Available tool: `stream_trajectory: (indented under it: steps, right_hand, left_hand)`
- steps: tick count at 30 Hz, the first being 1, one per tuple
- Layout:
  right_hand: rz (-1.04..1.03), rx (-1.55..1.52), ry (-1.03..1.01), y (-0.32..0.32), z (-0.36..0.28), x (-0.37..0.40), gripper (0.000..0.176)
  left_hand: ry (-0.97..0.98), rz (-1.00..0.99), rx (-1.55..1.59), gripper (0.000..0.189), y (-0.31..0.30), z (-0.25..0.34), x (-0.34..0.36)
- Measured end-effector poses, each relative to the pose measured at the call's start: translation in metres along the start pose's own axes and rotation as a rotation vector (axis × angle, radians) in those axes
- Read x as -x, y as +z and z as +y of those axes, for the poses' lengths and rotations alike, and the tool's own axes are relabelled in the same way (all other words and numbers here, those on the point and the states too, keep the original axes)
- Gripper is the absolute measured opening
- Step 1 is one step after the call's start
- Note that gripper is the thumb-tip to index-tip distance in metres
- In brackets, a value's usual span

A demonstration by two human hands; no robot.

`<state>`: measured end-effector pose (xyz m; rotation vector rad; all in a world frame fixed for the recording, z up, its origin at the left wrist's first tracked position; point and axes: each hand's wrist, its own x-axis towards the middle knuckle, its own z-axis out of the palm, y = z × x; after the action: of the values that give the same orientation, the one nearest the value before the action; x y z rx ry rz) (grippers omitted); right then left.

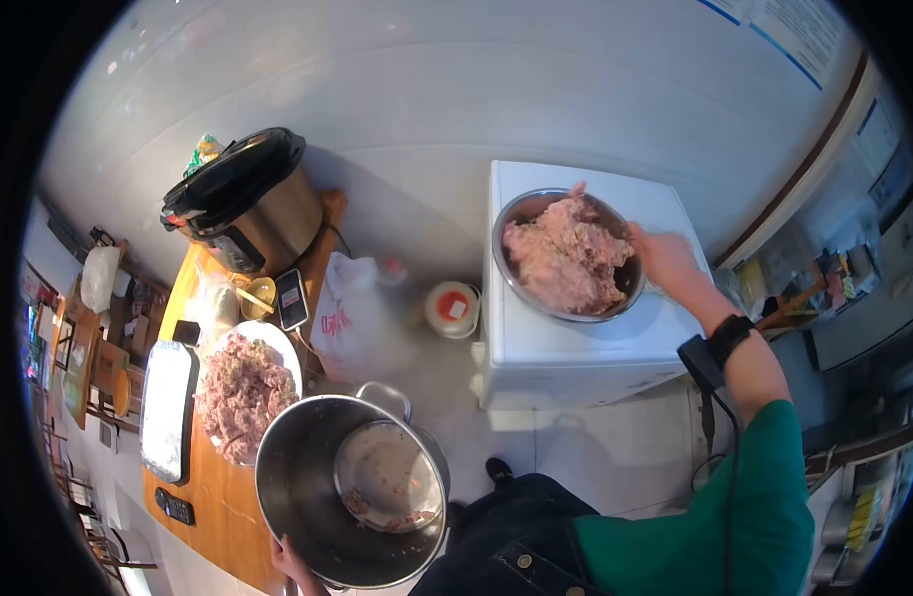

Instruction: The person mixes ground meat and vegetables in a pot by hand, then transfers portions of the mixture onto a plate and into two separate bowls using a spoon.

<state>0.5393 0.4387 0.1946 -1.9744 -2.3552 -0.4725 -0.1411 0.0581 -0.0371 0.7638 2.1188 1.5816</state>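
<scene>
My left hand (293, 566) grips the near side of a large steel pot (298, 487), its fingers partly hidden by the pot wall. The pot is tilted, its mouth facing me, with only scraps of meat left on the bottom. My right hand (667, 263) is closed at the right rim of a metal bowl (511, 273), slightly blurred. Raw minced meat (566, 253) is heaped in the bowl, which sits on a white cabinet (576, 348). More minced meat (243, 392) lies piled on a white plate (288, 358) beside the pot.
A wooden table (218, 507) holds an electric pressure cooker (268, 219) with its lid raised, a phone (292, 300), a small yellow bowl (261, 296), a foil-covered tray (166, 412) and a remote control (174, 507). A white bag (347, 318) and a white tub (452, 310) stand between table and cabinet.
</scene>
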Motion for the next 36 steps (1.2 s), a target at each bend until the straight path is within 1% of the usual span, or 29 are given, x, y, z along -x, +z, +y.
stream_trajectory:
  steps: [1,2,4,5,6,7,8,9,10,11,12,13,15,16,17,18,19,20,21,22,23,25,26,27,28,30,32,34,36]
  right_hand:
    - [-0.006,0.002,-0.011,-0.007,0.001,0.003,0.039]
    - [0.036,-0.032,0.053,-0.014,0.003,0.010,0.038]
    - [0.070,-0.058,0.170,-0.030,0.008,0.019,0.036]
    - [0.052,-0.058,0.203,-0.035,0.006,0.020,0.035]
    - [0.027,-0.018,0.222,-0.037,0.002,0.021,0.037]
    - [0.205,-0.207,0.093,0.000,0.023,0.021,0.037]
    - [-0.029,-0.403,0.192,-0.004,0.012,0.022,0.037]
    - [-0.136,-0.450,0.240,0.006,0.010,0.023,0.036]
    - [-0.086,-0.607,0.264,0.027,0.016,0.022,0.036]
    - [-0.081,-0.745,0.329,0.023,0.013,0.023,0.037]
    - [-0.074,-0.864,0.411,0.014,0.011,0.026,0.037]
    - [-0.087,-0.865,0.383,0.012,0.001,0.028,0.037]
    - [0.076,-1.178,0.520,-0.006,-0.011,0.037,0.042]
    - [0.085,-1.167,0.510,-0.020,-0.020,0.042,0.042]
    - [0.029,-1.289,0.480,-0.034,-0.040,0.047,0.044]
    - [-0.041,-1.415,0.446,-0.043,-0.066,0.052,0.046]
    - [-0.058,-1.422,0.430,-0.049,-0.094,0.054,0.046]
    - [-0.162,-1.472,0.302,-0.056,-0.122,0.058,0.047]
    - [-0.266,-1.517,0.173,-0.064,-0.149,0.064,0.047]
    - [-0.339,-1.475,0.135,-0.066,-0.178,0.068,0.045]
    - [-0.409,-1.429,0.096,-0.065,-0.211,0.069,0.043]
    - [-0.675,-1.382,-0.111,-0.069,-0.283,0.070,0.037]
    - [-0.821,-1.369,-0.157,-0.064,-0.318,0.069,0.032]
    - [-0.909,-1.315,-0.267,-0.044,-0.347,0.068,0.032]
    - [-0.997,-1.255,-0.376,-0.020,-0.376,0.067,0.032]
    - [-0.817,-0.629,-0.721,0.002,-0.437,0.072,0.032]
    - [-0.716,-0.300,-0.955,0.039,-0.488,0.080,0.027]
    - [-0.728,-0.189,-1.068,0.080,-0.527,0.087,0.025]
    - [-0.706,-0.204,-1.080,0.130,-0.552,0.095,0.024]
  left_hand:
    - [-0.008,-0.011,-0.028,0.032,0.000,0.003,0.003]
    - [-0.014,-0.023,-0.058,0.032,0.000,0.008,0.005]
    - [-0.046,-0.026,0.059,0.031,0.011,0.019,0.004]
    - [-0.119,0.019,0.076,0.030,0.016,0.019,0.003]
    - [-0.163,0.003,-0.102,0.030,0.012,0.020,0.005]
    - [-0.198,0.009,0.018,0.028,0.017,0.022,0.007]
    - [-0.156,-0.034,0.173,0.026,0.020,0.038,0.012]
    - [-0.195,0.039,0.039,0.025,0.024,0.057,0.019]
    - [-0.117,0.038,0.068,0.026,0.021,0.047,0.017]
    - [-0.188,0.076,0.006,0.026,0.023,0.053,0.018]
    - [-0.177,0.077,0.002,0.027,0.024,0.055,0.020]
    - [-0.186,0.083,0.010,0.027,0.025,0.056,0.019]
    - [-0.209,0.091,0.077,0.027,0.027,0.062,0.020]
    - [-0.225,0.087,0.135,0.026,0.031,0.062,0.020]
    - [-0.217,0.078,0.169,0.026,0.028,0.058,0.020]
    - [-0.223,0.095,0.168,0.026,0.022,0.054,0.022]
    - [-0.232,0.103,0.095,0.027,0.017,0.050,0.021]
    - [-0.239,0.106,0.026,0.027,0.015,0.046,0.019]
    - [-0.162,0.114,-0.152,0.028,0.022,0.035,0.015]
    - [-0.181,0.122,-0.254,0.030,0.022,0.028,0.013]
    - [-0.162,0.136,-0.211,0.027,0.024,0.029,0.014]
    - [-0.155,0.161,-0.161,0.026,0.027,0.047,0.017]
    - [-0.167,0.104,-0.162,0.028,0.025,0.065,0.020]
    - [-0.180,0.046,-0.163,0.030,0.024,0.078,0.022]
    - [-0.193,0.056,-0.158,0.030,0.023,0.080,0.023]
    - [-0.119,0.117,-0.358,0.031,0.022,0.083,0.024]
    - [-0.209,0.077,-0.354,0.031,0.022,0.098,0.023]
    - [-0.205,0.076,-0.154,0.030,0.025,0.092,0.018]
    - [-0.207,0.052,-0.165,0.030,0.023,0.070,0.014]
